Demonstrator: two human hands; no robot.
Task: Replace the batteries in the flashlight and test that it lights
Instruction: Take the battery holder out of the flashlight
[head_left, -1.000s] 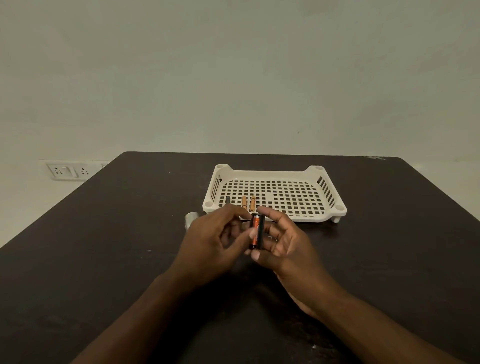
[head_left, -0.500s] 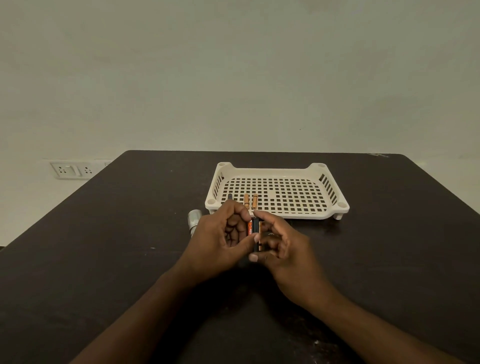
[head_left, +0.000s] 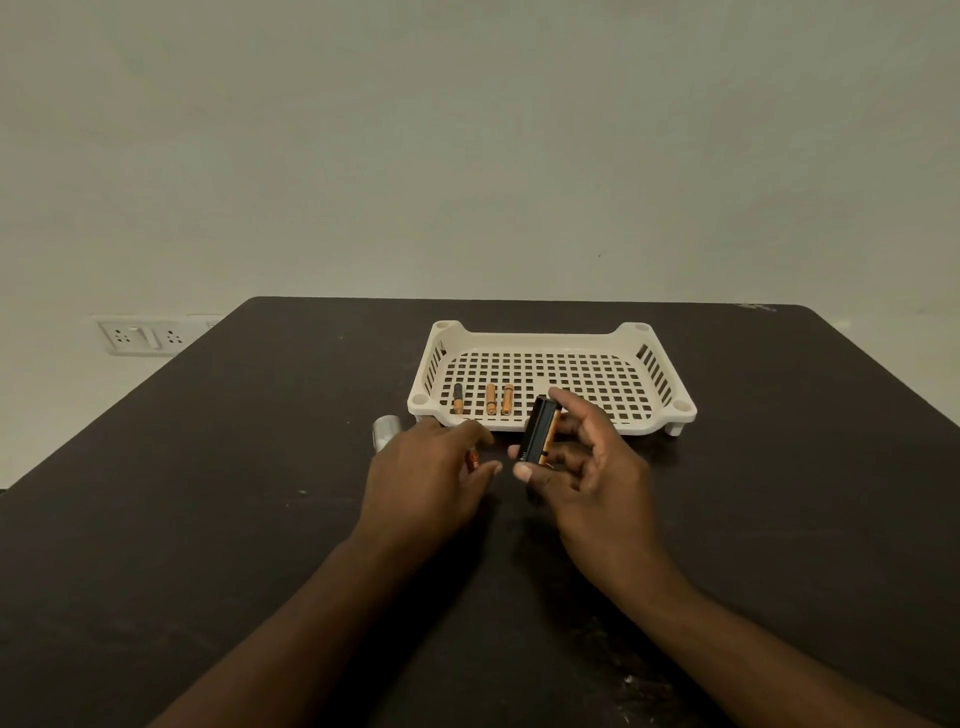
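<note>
My right hand (head_left: 587, 467) grips a black battery holder (head_left: 540, 430), tilted, with an orange battery showing in it. My left hand (head_left: 426, 473) is just left of it, fingers curled, with an orange-red battery (head_left: 472, 459) partly showing under the fingers. The silver flashlight (head_left: 385, 431) lies on the table behind my left hand, mostly hidden. Three batteries lie in the white tray's front left: a black-and-orange battery (head_left: 457, 398) and two orange ones (head_left: 491, 399), (head_left: 507, 398).
The white perforated tray (head_left: 660, 374) stands on the dark table (head_left: 208, 519) just beyond my hands. A wall socket plate (head_left: 143, 336) is at the far left, behind the table's edge.
My hands have come apart. The left hand has drawn away to the left with a battery, and the right hand has tilted the holder and kept it.
</note>
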